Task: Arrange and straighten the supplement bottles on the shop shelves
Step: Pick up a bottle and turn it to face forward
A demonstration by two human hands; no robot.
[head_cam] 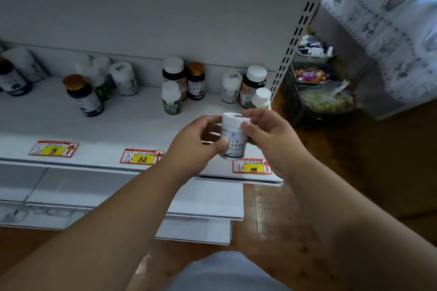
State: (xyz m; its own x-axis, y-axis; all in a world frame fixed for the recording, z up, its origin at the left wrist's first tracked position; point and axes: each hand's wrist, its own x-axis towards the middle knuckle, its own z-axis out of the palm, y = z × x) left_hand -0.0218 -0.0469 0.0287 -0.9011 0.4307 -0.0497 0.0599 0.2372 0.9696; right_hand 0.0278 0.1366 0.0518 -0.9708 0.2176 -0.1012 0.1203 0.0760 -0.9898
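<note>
Both hands hold one white bottle [233,136] upright above the shelf's [123,125] front edge — left hand [196,142] pinching its lower body, right hand [264,130] gripping near the cap. Behind, bottles stand in loose clusters (some tilted, brands mixed) — most arranging seemingly remains.

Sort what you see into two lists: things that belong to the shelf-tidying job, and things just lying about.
Job: white bottle held by left hand and right hand; shelf bottles; shelf; price tags.
Lying about: snack baskets; patterned cloth.
</note>
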